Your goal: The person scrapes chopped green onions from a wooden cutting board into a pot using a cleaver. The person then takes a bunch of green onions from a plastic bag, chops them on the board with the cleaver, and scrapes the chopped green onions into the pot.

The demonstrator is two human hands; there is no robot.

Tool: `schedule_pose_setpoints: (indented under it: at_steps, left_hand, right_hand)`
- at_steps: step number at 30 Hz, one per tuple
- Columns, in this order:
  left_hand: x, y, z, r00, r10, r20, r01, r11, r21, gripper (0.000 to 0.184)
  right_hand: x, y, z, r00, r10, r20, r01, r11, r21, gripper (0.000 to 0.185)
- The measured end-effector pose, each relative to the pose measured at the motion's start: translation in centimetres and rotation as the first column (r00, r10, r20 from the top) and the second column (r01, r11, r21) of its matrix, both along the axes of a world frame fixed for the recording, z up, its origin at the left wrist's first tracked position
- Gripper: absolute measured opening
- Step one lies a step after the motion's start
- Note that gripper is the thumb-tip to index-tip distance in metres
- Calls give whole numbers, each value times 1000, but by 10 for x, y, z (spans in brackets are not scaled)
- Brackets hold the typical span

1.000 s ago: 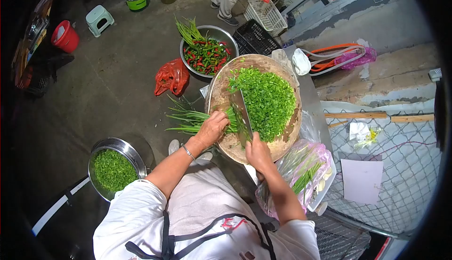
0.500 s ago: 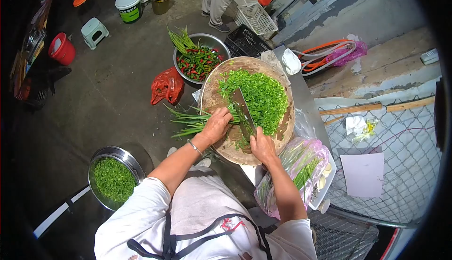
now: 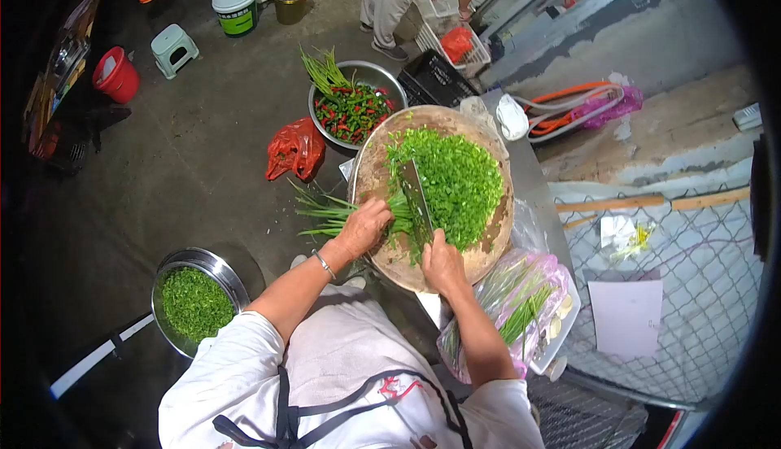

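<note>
My right hand (image 3: 443, 262) is closed around the handle of a cleaver (image 3: 416, 198), its blade upright on a round wooden chopping board (image 3: 374, 168). Pressed down beside the blade, my left hand (image 3: 365, 225) grips a bunch of green onions (image 3: 325, 211), whose long green ends stick out over the board's left edge. To the right of the blade spreads a large heap of chopped green onions (image 3: 460, 176). Part of the bunch under my left fingers is hidden.
A metal bowl of red and green chillies (image 3: 350, 115) stands beyond the board, near a red plastic bag (image 3: 295, 152). A metal pot (image 3: 232, 274) of chopped greens is at lower left. Bagged green onions (image 3: 521, 302) lie at right. Another person (image 3: 394, 2) stands near crates (image 3: 439, 79).
The view has shifted slightly, so most things sit a little lower and farther right. The other person's hand has lowered a red bag into the white crate. I still hold cleaver and bunch.
</note>
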State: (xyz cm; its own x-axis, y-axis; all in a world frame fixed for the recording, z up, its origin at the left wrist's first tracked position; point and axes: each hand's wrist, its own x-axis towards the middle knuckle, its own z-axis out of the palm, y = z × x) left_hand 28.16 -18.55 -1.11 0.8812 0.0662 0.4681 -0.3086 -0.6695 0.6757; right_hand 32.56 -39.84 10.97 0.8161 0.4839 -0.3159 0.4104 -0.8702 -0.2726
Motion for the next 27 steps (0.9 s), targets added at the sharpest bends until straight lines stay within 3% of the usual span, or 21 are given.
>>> schedule_pose_setpoints:
  at_steps: [6, 9, 13, 18, 21, 22, 24, 27]
  left_hand:
    - [-7, -2, 8, 1000, 24, 6, -24, 1000, 3, 19]
    - [-7, -2, 5, 999, 35, 9, -35, 999, -4, 19]
    - [-6, -3, 7, 999, 37, 15, -37, 999, -2, 20]
    - [-6, -5, 7, 997, 56, 44, -54, 998, -38, 21]
    - [-6, -5, 5, 999, 46, -15, -47, 999, -21, 24]
    - [-13, -8, 14, 999, 22, -47, -23, 999, -28, 25]
    - [-16, -1, 34, 996, 11, -84, -14, 999, -33, 27]
    - [-22, 2, 31, 997, -69, 45, 69, 998, 6, 31]
  right_hand:
    - [10, -6, 16, 999, 30, 15, -32, 988, 152, 27]
    - [-6, 3, 47, 997, -51, -50, 55, 994, 95, 27]
    - [-3, 6, 2, 1000, -10, -14, 11, 997, 81, 26]
    - [-6, -4, 31, 997, -56, -56, 64, 983, 171, 27]
    - [-14, -4, 23, 999, -2, -48, 10, 988, 153, 28]
    - [-12, 0, 1, 999, 27, -44, -24, 998, 61, 28]
    - [-4, -6, -6, 1000, 12, -19, -10, 996, 87, 28]
    - [1, -14, -5, 999, 2, -48, 3, 994, 110, 27]
